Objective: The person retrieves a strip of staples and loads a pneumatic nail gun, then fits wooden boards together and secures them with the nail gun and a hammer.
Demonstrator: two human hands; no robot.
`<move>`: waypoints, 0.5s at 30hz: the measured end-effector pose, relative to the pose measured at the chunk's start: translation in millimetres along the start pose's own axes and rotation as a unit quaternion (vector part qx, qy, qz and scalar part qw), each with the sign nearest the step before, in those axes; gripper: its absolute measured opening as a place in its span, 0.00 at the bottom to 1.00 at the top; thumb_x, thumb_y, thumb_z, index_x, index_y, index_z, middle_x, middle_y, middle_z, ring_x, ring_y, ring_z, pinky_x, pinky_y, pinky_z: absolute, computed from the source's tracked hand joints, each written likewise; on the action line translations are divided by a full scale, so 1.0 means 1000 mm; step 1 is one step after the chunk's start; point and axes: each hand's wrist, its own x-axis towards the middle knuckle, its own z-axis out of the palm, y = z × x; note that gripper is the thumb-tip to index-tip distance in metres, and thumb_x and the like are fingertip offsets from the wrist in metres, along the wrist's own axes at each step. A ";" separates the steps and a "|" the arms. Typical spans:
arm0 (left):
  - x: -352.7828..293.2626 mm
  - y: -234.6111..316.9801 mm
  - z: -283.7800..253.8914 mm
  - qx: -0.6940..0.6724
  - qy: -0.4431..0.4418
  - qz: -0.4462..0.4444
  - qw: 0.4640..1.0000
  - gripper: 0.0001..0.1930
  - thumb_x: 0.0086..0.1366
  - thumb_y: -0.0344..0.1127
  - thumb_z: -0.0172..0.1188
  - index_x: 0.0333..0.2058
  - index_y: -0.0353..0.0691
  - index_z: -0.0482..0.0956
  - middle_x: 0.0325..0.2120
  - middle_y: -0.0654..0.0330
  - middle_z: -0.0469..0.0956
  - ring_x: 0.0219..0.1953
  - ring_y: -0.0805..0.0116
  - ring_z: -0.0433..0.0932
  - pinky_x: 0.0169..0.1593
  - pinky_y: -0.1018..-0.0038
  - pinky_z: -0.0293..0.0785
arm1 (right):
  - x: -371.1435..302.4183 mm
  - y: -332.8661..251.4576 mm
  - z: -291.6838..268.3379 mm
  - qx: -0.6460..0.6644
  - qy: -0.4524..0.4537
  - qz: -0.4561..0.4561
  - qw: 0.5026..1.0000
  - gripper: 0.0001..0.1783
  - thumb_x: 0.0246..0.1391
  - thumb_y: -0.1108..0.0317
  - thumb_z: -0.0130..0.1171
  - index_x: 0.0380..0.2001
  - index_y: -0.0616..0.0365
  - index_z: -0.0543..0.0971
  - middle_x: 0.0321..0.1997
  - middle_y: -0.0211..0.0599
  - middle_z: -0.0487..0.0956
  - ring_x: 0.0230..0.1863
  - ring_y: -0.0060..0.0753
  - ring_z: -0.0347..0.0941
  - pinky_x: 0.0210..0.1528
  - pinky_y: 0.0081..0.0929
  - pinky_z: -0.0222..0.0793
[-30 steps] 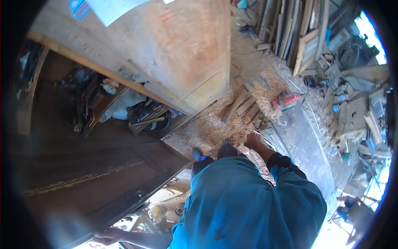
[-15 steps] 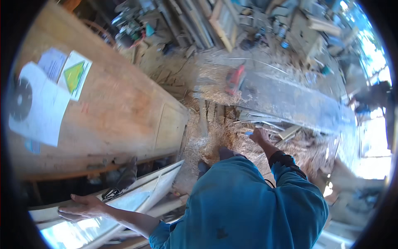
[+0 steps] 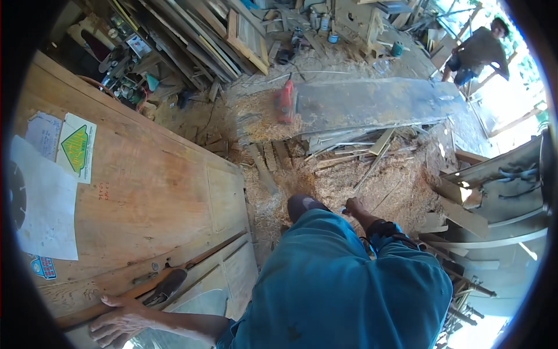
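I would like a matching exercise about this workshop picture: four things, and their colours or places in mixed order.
Column one
1. Left hand
2. Power tool
3. Shirt
4. Largest sheet of paper

Column two
A. Blue-green
B. White
C. At the edge of the cabinet
D. Red, beside wood shavings

Right pairs: 1-C, 2-D, 3-A, 4-B.

Worn on my head, the left of two fisheye cameras looks steeply down my front, with my teal shirt (image 3: 343, 285) closest at five o'clock, my left grip (image 3: 125, 320) between seven and eight and my right grip (image 3: 356, 207) near four. Twelve o'clock faces ahead of me across the shaving-strewn floor (image 3: 343, 180), the view upright and bent toward its rim, taking in the wooden panel (image 3: 145, 203) at nine and another person (image 3: 478, 55), much farther off, at two.
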 end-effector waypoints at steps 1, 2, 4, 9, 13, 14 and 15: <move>-0.004 0.002 -0.006 -0.006 -0.002 0.001 1.000 0.49 0.65 0.71 0.34 0.66 0.29 0.47 0.66 0.34 0.47 0.69 0.32 0.41 0.63 0.32 0.36 | -0.003 -0.003 0.008 -0.001 0.026 -0.009 1.000 0.23 0.35 0.51 0.73 0.26 0.60 0.84 0.33 0.51 0.82 0.37 0.51 0.80 0.40 0.44 0.75; -0.011 0.007 -0.014 -0.090 0.025 0.012 0.996 0.45 0.67 0.67 0.35 0.66 0.30 0.48 0.66 0.35 0.49 0.68 0.34 0.44 0.63 0.36 0.41 | -0.008 -0.003 0.009 0.000 0.026 -0.001 1.000 0.23 0.35 0.51 0.73 0.26 0.60 0.84 0.33 0.51 0.82 0.37 0.51 0.80 0.40 0.44 0.75; -0.039 0.016 -0.030 -0.270 0.057 0.051 0.960 0.35 0.71 0.56 0.37 0.64 0.30 0.53 0.64 0.37 0.54 0.67 0.40 0.52 0.64 0.45 0.52 | -0.010 -0.008 0.005 0.005 0.017 -0.016 1.000 0.21 0.35 0.52 0.73 0.25 0.59 0.84 0.31 0.51 0.82 0.36 0.50 0.80 0.40 0.44 0.75; -0.175 0.068 -0.047 -0.631 -0.231 0.099 0.734 0.28 0.72 0.49 0.40 0.60 0.32 0.60 0.59 0.39 0.60 0.61 0.44 0.60 0.61 0.51 0.61 | -0.013 -0.023 -0.036 -0.057 0.019 0.048 0.997 0.15 0.37 0.50 0.70 0.18 0.51 0.85 0.29 0.45 0.83 0.36 0.46 0.81 0.40 0.42 0.74; -0.304 0.109 -0.042 -0.589 -0.584 0.068 0.555 0.27 0.71 0.50 0.42 0.58 0.34 0.63 0.55 0.40 0.64 0.57 0.45 0.64 0.58 0.52 0.64 | -0.036 -0.031 -0.080 0.005 0.064 0.113 0.992 0.15 0.37 0.51 0.69 0.19 0.52 0.85 0.30 0.44 0.83 0.37 0.45 0.81 0.41 0.41 0.74; -0.337 0.106 -0.039 -0.545 -0.650 0.064 0.526 0.26 0.71 0.50 0.43 0.58 0.35 0.64 0.54 0.41 0.65 0.56 0.45 0.65 0.57 0.53 0.64 | -0.032 -0.031 -0.083 -0.022 0.075 0.110 0.991 0.16 0.37 0.51 0.69 0.19 0.52 0.85 0.31 0.44 0.83 0.38 0.45 0.81 0.41 0.41 0.74; -0.369 0.100 -0.037 -0.497 -0.707 0.064 0.499 0.26 0.71 0.50 0.43 0.57 0.35 0.64 0.53 0.41 0.65 0.55 0.45 0.66 0.56 0.53 0.65 | -0.025 -0.033 -0.087 -0.028 0.077 0.103 0.991 0.16 0.37 0.51 0.69 0.19 0.52 0.85 0.31 0.44 0.83 0.38 0.45 0.81 0.41 0.41 0.74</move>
